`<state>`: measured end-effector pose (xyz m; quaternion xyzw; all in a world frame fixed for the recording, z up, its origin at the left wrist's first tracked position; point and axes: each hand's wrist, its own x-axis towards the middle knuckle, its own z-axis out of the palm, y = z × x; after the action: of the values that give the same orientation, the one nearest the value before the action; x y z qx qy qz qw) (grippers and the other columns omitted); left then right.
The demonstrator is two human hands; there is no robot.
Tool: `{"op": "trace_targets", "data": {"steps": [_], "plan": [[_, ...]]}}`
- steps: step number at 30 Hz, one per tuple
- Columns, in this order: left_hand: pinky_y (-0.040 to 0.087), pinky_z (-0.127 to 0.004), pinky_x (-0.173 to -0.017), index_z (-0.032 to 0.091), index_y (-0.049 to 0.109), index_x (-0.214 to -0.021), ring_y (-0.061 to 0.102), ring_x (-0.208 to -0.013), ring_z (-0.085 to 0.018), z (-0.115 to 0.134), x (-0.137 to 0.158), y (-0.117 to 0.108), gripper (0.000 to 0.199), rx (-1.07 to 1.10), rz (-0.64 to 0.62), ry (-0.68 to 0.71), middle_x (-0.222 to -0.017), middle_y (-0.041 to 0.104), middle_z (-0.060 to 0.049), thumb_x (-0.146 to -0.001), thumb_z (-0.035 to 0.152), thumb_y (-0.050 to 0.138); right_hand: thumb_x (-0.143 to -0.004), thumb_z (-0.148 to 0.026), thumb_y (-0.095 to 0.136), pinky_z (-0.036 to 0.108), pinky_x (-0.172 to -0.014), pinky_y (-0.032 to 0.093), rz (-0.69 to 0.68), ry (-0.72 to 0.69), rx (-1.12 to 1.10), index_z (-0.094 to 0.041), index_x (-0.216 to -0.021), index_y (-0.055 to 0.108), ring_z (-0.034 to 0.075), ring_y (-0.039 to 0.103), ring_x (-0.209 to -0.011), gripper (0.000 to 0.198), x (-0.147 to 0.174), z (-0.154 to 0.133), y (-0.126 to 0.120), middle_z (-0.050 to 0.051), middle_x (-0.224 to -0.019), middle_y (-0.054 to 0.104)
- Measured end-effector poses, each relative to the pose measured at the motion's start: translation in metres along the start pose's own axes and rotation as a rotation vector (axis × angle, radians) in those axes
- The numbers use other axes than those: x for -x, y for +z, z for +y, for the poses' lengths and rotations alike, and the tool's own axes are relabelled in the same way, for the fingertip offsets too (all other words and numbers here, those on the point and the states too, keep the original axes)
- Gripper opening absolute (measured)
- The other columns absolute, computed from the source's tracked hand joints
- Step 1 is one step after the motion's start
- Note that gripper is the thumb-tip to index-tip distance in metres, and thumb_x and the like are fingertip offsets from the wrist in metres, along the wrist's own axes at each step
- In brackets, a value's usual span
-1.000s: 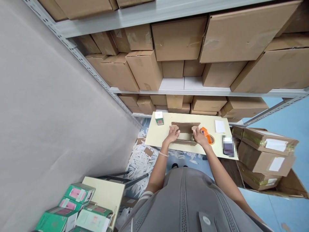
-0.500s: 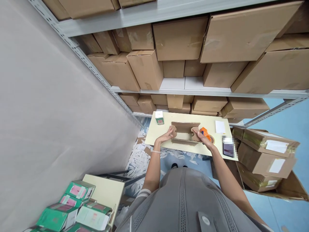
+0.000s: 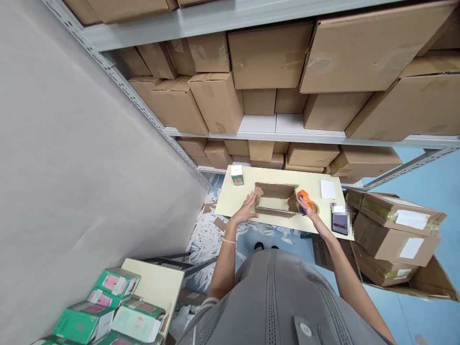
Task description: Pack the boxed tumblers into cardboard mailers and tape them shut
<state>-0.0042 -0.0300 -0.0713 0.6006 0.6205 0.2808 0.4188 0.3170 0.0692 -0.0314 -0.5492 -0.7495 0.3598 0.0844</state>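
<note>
A brown cardboard box [image 3: 276, 211] stands on the cream table [image 3: 230, 203], its top open so that I look down inside it. My left hand [image 3: 246, 209] rests against the box's left end with the fingers spread. At the opposite end, my right hand [image 3: 305, 207] lies flat along the right wall, fingers stretched out. Just behind the right hand sits an orange tape dispenser [image 3: 304, 195] with a roll of tape [image 3: 316, 207] beside it. A small green and white box [image 3: 237, 175] stands at the table's back left corner.
A phone [image 3: 339, 223] and a white paper stack [image 3: 327, 189] lie on the table's right. Taped cartons [image 3: 402, 244] are piled beyond. Shelves of cardboard boxes [image 3: 269, 57] rise ahead. Green boxes [image 3: 84, 322] fill a side table; paper scraps [image 3: 206, 239] litter the floor.
Both hands have let go of the end flaps, which are now folded down against the end walls. The fingers have opened, and the palms press the box's outer ends.
</note>
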Motion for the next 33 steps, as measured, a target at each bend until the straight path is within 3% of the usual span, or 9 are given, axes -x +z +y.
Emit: {"op": "trace_targets", "data": {"steps": [5, 9, 13, 16, 19, 21, 23, 28, 33], "plan": [[0.011, -0.046, -0.124, 0.026, 0.033, -0.155, -0.003, -0.154, -0.026, -0.002, -0.002, 0.004, 0.076, -0.007, 0.033, -0.037, -0.167, 0.006, -0.009, -0.089, 0.049, 0.062, -0.098, -0.05, 0.033, 0.045, -0.121, 0.025, -0.19, -0.26, -0.164, -0.023, -0.151, 0.042, 0.02, 0.027, -0.15, 0.06, 0.005, 0.018, 0.008, 0.004, -0.161, 0.034], [0.015, -0.04, -0.125, 0.027, 0.04, -0.152, 0.006, -0.154, -0.02, 0.003, -0.009, 0.007, 0.059, 0.039, 0.092, -0.085, -0.166, 0.013, -0.004, -0.097, 0.046, 0.048, -0.099, -0.048, 0.029, 0.044, -0.119, 0.03, -0.031, -0.194, -0.183, -0.023, -0.142, 0.053, 0.019, 0.038, -0.145, 0.055, -0.005, 0.013, 0.021, 0.005, -0.153, 0.048], [0.02, -0.034, -0.124, 0.025, 0.047, -0.148, 0.021, -0.152, -0.017, 0.008, -0.015, 0.013, 0.051, 0.101, 0.2, -0.117, -0.165, 0.021, -0.001, -0.1, 0.04, 0.039, -0.1, -0.044, 0.026, 0.042, -0.115, 0.035, 0.104, -0.11, -0.226, -0.02, -0.143, 0.05, 0.02, 0.046, -0.139, 0.055, -0.014, 0.006, 0.031, 0.008, -0.147, 0.054], [0.024, -0.035, -0.124, 0.024, 0.053, -0.143, 0.032, -0.149, -0.017, 0.008, -0.019, 0.016, 0.047, 0.105, 0.299, -0.125, -0.161, 0.036, -0.004, -0.099, 0.035, 0.043, -0.098, -0.043, 0.03, 0.04, -0.111, 0.038, 0.188, -0.098, -0.215, -0.015, -0.145, 0.045, 0.022, 0.054, -0.129, 0.056, -0.023, 0.008, 0.033, 0.011, -0.137, 0.061], [0.03, -0.038, -0.121, 0.023, 0.042, -0.15, 0.042, -0.143, -0.02, 0.004, -0.024, 0.016, 0.058, 0.067, 0.376, -0.138, -0.152, 0.048, -0.008, -0.094, 0.029, 0.053, -0.095, -0.04, 0.039, 0.039, -0.109, 0.039, 0.243, -0.151, -0.111, -0.012, -0.144, 0.045, 0.023, 0.057, -0.121, 0.057, -0.032, 0.011, 0.033, 0.012, -0.126, 0.064], [0.03, -0.039, -0.121, 0.021, 0.025, -0.157, 0.04, -0.144, -0.022, 0.003, -0.026, 0.014, 0.076, 0.025, 0.413, -0.163, -0.154, 0.044, -0.012, -0.089, 0.025, 0.059, -0.094, -0.038, 0.043, 0.04, -0.109, 0.039, 0.251, -0.171, -0.004, -0.011, -0.148, 0.039, 0.025, 0.055, -0.122, 0.061, -0.036, 0.011, 0.032, 0.012, -0.125, 0.062], [0.024, -0.039, -0.123, 0.019, 0.011, -0.16, 0.027, -0.151, -0.024, 0.006, -0.029, 0.009, 0.091, -0.042, 0.421, -0.174, -0.162, 0.029, -0.014, -0.085, 0.021, 0.062, -0.093, -0.036, 0.045, 0.042, -0.108, 0.04, 0.252, -0.159, 0.104, -0.013, -0.154, 0.028, 0.028, 0.051, -0.126, 0.068, -0.04, 0.009, 0.03, 0.014, -0.132, 0.055], [0.001, -0.05, -0.125, 0.027, -0.004, -0.16, -0.004, -0.155, -0.025, 0.028, -0.037, -0.003, 0.102, -0.292, 0.336, -0.136, -0.169, -0.004, -0.008, -0.082, 0.014, 0.06, -0.088, -0.032, 0.057, 0.045, -0.111, 0.037, 0.238, -0.138, 0.316, -0.016, -0.16, 0.008, 0.032, 0.042, -0.136, 0.088, -0.049, -0.006, 0.017, 0.018, -0.151, 0.033], [-0.009, -0.053, -0.124, 0.03, 0.001, -0.16, -0.009, -0.154, -0.024, 0.047, -0.046, -0.009, 0.095, -0.516, 0.263, -0.024, -0.169, 0.002, -0.003, -0.082, 0.008, 0.051, -0.083, -0.02, 0.063, 0.051, -0.121, 0.017, 0.224, -0.332, 0.503, -0.018, -0.16, 0.001, 0.03, 0.013, -0.153, 0.099, -0.064, -0.016, 0.007, 0.015, -0.165, 0.015]]}}
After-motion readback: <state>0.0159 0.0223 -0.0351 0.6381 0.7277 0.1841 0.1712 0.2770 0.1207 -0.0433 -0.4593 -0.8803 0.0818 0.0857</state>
